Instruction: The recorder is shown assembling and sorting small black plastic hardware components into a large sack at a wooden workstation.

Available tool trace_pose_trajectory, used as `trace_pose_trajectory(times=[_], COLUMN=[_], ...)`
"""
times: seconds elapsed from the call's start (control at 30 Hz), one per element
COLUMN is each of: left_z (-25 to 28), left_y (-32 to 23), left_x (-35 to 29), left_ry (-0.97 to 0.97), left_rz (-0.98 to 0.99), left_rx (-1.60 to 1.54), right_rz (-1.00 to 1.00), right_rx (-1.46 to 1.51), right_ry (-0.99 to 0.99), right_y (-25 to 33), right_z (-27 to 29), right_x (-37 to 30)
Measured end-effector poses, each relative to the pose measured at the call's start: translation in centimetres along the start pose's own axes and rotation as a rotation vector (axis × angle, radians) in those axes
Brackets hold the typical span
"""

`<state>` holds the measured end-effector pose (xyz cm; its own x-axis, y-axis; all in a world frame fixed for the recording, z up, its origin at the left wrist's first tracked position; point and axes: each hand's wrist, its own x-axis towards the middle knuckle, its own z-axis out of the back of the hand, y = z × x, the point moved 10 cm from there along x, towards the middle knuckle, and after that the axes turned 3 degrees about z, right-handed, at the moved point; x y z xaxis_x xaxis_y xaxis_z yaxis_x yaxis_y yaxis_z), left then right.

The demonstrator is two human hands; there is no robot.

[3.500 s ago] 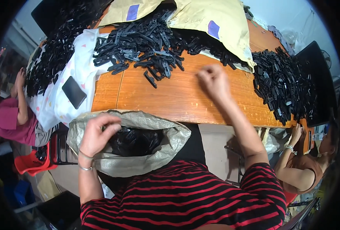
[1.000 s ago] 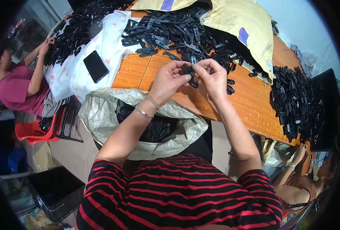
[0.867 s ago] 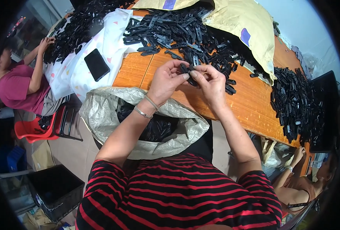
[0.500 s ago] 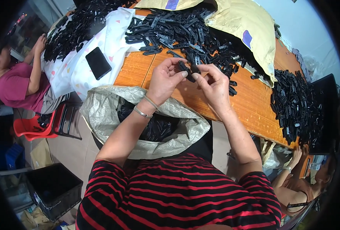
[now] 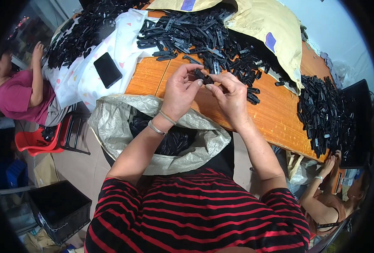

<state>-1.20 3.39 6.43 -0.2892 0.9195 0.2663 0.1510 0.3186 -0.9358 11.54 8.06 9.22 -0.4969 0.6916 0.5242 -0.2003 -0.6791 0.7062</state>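
Between my hands, above the near edge of the wooden table (image 5: 187, 92), are small black plastic parts (image 5: 202, 76). My left hand (image 5: 180, 90) pinches one between thumb and fingers, tilted. My right hand (image 5: 230, 93) closes its thumb and fingertips on a darker piece that meets it; whether the two are joined I cannot tell. Just beyond my hands lies a heap of long black plastic parts (image 5: 187, 36), with shorter black pieces (image 5: 242, 63) at its right side. Below my forearms a woven sack (image 5: 115, 126) gapes on my lap, a black plastic bag (image 5: 174, 141) inside it.
A black phone (image 5: 108, 70) lies on a white patterned sheet (image 5: 85, 86) at left. Paper sacks (image 5: 275, 25) cover the far side. More black parts (image 5: 320, 114) pile up at right. Co-workers sit at left (image 5: 20, 90) and right (image 5: 322, 202). A black crate (image 5: 60, 211) stands lower left.
My right hand has shifted slightly left and down, and the pieces are closer together and lie flatter. The left co-worker's hand has lifted away from the pile.
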Motion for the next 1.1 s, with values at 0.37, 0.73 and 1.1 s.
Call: trace_pose_trajectory(times=[0.37, 0.73, 1.1], left_z=[-0.8, -0.3, 5.0], left_y=[-2.0, -4.9, -2.7], left_x=[-1.3, -3.0, -5.4], left_ry=[-0.069, -0.071, -0.050], left_rz=[-0.104, -0.223, 0.261], left_rx=[-0.009, 0.404, 0.203], right_rz=[0.117, -0.081, 0.000], right_rx=[-0.090, 0.279, 0.296], right_ry=[-0.048, 0.044, 0.325], right_y=[2.2, 0.3, 3.8], right_z=[0.6, -2.1, -5.9], right_x=[0.0, -1.2, -3.2])
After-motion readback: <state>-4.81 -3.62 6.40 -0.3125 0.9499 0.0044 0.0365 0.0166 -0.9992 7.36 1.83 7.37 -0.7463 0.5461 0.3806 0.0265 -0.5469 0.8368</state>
